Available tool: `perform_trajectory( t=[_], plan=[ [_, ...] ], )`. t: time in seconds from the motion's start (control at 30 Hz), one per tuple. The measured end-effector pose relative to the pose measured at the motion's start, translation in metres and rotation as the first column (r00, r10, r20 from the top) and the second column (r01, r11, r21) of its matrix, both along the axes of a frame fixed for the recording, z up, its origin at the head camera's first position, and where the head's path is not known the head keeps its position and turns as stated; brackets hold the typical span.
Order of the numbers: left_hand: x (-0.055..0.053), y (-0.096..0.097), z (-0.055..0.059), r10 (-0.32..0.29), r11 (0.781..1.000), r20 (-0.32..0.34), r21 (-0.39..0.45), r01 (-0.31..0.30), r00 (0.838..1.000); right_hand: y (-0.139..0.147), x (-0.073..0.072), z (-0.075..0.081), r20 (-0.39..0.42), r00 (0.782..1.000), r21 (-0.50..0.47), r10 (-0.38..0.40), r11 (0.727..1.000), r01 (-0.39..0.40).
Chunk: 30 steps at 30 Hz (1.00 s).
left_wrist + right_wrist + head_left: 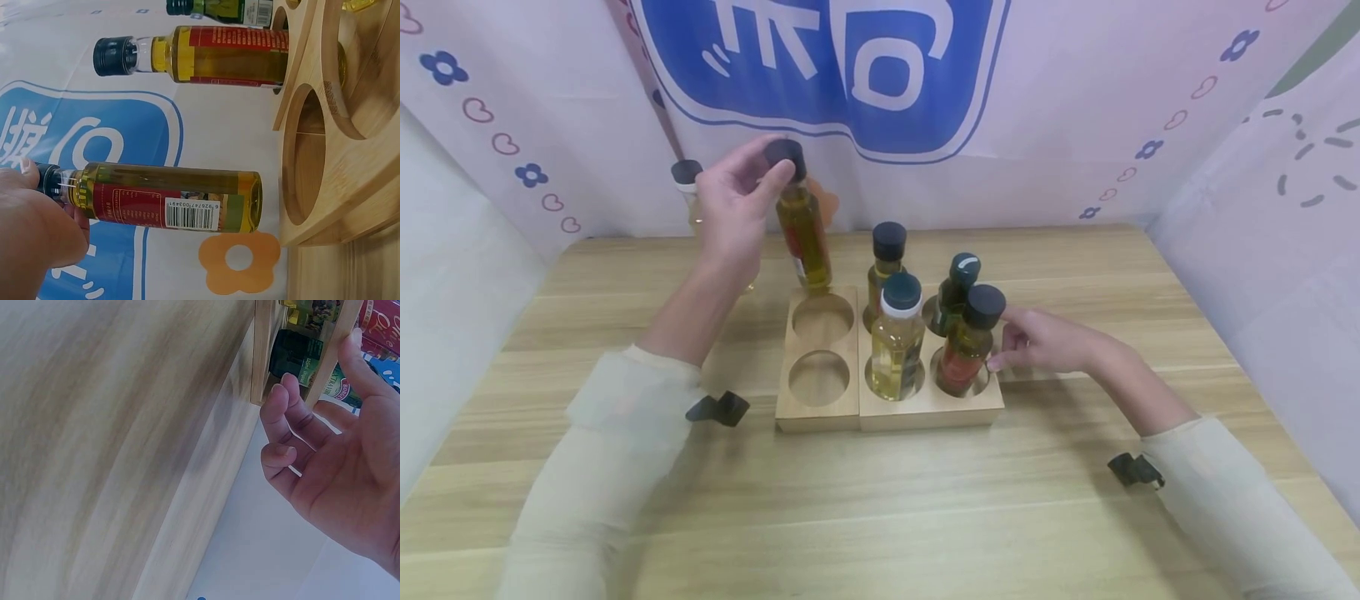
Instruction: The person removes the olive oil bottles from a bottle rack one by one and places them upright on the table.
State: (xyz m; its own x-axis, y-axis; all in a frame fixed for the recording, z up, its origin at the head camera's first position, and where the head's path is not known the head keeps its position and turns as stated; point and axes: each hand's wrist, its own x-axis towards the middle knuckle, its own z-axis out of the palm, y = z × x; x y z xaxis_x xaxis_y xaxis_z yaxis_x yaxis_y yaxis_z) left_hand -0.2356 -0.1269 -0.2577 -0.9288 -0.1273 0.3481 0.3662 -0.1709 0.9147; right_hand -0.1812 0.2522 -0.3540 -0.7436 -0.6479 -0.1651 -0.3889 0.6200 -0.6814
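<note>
My left hand pinches the black cap of an oil bottle with a red label and barcode. That bottle hangs upright behind the wooden rack; in the left wrist view its base is apart from the holes. The rack's left section has two bare round holes. Several bottles stand in its right section, among them a clear pale-oil bottle, a red-labelled bottle and a dark green bottle. At the rack's right edge, my right hand rests its thumb against the top board, its other fingers loosely bent beside it.
Another black-capped bottle stands at the back left, mostly hidden by my left hand. A wooden table lies under everything. Behind it hangs a white cloth with a blue printed sign and an orange flower.
</note>
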Motion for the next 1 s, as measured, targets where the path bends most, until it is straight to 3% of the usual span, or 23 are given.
perform_trajectory(
  t=[0.37, 0.77, 1.0],
  plan=[
    [-0.012, 0.000, -0.002, 0.029, 1.000, 0.088, -0.006, -0.029, 0.996, -0.001, 0.000, 0.000, -0.009, 1.000, 0.006, 0.008, 1.000, -0.008],
    [-0.028, 0.003, -0.011, 0.054, 0.998, 0.078, 0.016, -0.056, 0.995, 0.001, -0.001, -0.002, -0.016, 1.000, -0.003, 0.011, 1.000, -0.012],
    [-0.036, 0.001, -0.018, 0.064, 0.998, 0.165, -0.007, -0.064, 0.984, 0.001, -0.001, -0.002, -0.010, 1.000, -0.012, 0.017, 1.000, -0.018]
  ],
)
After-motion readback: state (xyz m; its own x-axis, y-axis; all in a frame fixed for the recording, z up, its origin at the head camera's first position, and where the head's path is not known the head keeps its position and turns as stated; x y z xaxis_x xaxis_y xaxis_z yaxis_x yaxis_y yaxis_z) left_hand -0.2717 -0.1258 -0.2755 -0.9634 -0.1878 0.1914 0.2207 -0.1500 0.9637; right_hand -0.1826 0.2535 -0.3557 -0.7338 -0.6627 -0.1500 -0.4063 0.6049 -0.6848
